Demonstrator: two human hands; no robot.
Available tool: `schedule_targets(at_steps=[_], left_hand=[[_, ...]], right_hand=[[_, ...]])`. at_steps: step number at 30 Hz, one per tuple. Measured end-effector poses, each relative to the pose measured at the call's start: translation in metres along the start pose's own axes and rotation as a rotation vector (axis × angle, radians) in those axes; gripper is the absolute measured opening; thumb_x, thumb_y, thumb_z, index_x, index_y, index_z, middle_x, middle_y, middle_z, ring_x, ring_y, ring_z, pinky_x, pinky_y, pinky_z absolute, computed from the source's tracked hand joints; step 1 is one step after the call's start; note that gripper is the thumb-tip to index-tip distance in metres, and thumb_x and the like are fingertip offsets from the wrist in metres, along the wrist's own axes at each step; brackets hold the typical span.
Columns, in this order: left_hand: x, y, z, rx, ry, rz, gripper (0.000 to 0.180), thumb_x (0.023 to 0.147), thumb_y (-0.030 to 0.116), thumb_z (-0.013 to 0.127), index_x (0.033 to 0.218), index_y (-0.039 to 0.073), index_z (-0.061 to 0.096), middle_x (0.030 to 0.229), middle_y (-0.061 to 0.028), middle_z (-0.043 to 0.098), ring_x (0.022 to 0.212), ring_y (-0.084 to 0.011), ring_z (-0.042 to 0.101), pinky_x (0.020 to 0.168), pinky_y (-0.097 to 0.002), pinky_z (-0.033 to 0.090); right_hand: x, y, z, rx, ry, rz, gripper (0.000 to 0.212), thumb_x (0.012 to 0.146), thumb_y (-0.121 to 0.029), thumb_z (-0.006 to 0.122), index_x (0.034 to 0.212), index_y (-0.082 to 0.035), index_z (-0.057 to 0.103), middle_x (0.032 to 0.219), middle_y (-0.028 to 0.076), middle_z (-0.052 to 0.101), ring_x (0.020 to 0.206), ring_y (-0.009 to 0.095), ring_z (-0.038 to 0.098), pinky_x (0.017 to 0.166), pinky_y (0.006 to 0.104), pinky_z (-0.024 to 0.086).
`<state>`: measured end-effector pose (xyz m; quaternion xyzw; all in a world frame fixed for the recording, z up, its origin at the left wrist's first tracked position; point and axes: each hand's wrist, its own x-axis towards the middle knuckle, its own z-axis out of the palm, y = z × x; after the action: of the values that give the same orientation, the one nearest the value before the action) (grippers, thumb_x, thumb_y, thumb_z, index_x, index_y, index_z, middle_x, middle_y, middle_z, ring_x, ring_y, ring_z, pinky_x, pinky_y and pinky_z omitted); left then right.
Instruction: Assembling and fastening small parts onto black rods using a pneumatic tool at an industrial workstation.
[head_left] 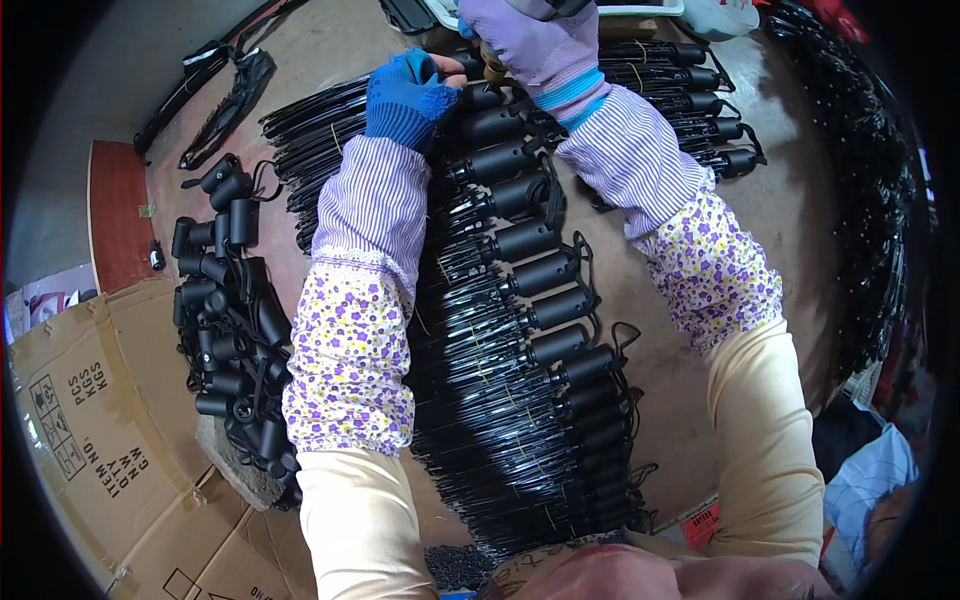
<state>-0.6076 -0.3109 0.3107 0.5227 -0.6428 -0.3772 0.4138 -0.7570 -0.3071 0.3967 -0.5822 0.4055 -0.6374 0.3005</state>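
At the top middle, my left hand [408, 95] wears a blue knitted glove with bare fingertips. Its fingers are curled at the near end of a black umbrella handle [484, 98]; the exact grip is partly hidden. Close beside it, my right hand [532, 48], in a lilac glove, is closed around a screwdriver-like tool [493, 72] with a brass-coloured nose pointing down at the handle. Below both hands runs a long row of folded umbrella frames [490, 370], with black ribs to the left and strapped cylindrical handles [540, 272] to the right.
Loose black handles [228, 350] with straps lie heaped on the left, by a cardboard box [120, 400]. More umbrella frames [315, 130] sit at upper left, others [690, 80] at upper right. A white tray [640, 8] stands behind. Dark ribs [850, 180] bundle along the right edge.
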Motion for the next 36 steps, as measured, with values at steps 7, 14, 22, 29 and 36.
schedule_targets(at_steps=[7,14,22,29,36], left_hand=[[0.002,0.006,0.015,0.061,-0.005,0.033,0.013,0.078,0.014,0.072,0.088,0.006,0.073,0.076,-0.0063,0.069,0.068,-0.0165,0.062,0.068,-0.029,0.053],[-0.009,0.015,0.014,0.095,0.004,0.021,0.015,0.078,0.014,0.072,0.091,0.006,0.072,0.078,-0.0072,0.069,0.069,-0.0181,0.064,0.069,-0.0295,0.053],[-0.005,0.006,0.031,0.216,0.055,0.06,0.023,0.079,0.013,0.071,0.101,0.004,0.07,0.092,-0.01,0.069,0.08,-0.0214,0.066,0.076,-0.0306,0.054],[0.001,0.001,0.036,0.169,-0.032,-0.109,0.034,0.08,0.013,0.07,0.112,0.001,0.065,0.103,-0.0129,0.068,0.089,-0.0232,0.067,0.082,-0.0337,0.054],[0.005,-0.011,0.042,0.144,-0.077,-0.178,0.03,0.08,0.013,0.072,0.107,0.001,0.065,0.109,-0.0141,0.068,0.094,-0.0235,0.066,0.082,-0.0333,0.054]], right_hand=[[0.002,0.004,-0.013,-0.087,-0.048,0.002,0.019,0.078,-0.012,0.063,0.094,-0.004,0.069,0.093,0.006,0.073,0.08,0.02,0.069,0.067,0.027,0.053],[0.0,0.0,-0.006,-0.266,-0.116,-0.243,0.019,0.077,-0.012,0.063,0.094,-0.005,0.069,0.092,0.004,0.073,0.077,0.019,0.069,0.062,0.026,0.052],[-0.006,0.031,-0.024,-0.141,-0.106,-0.038,0.018,0.078,-0.009,0.064,0.095,-0.004,0.068,0.09,0.006,0.071,0.074,0.018,0.068,0.06,0.0243,0.051],[-0.015,0.043,-0.037,0.029,-0.191,0.166,0.014,0.08,-0.007,0.064,0.093,-0.003,0.067,0.088,0.006,0.071,0.072,0.017,0.067,0.059,0.0245,0.052],[-0.02,0.034,-0.062,0.413,-0.156,0.427,0.011,0.083,-0.007,0.066,0.093,-0.003,0.067,0.088,0.003,0.07,0.077,0.015,0.066,0.066,0.0249,0.053]])
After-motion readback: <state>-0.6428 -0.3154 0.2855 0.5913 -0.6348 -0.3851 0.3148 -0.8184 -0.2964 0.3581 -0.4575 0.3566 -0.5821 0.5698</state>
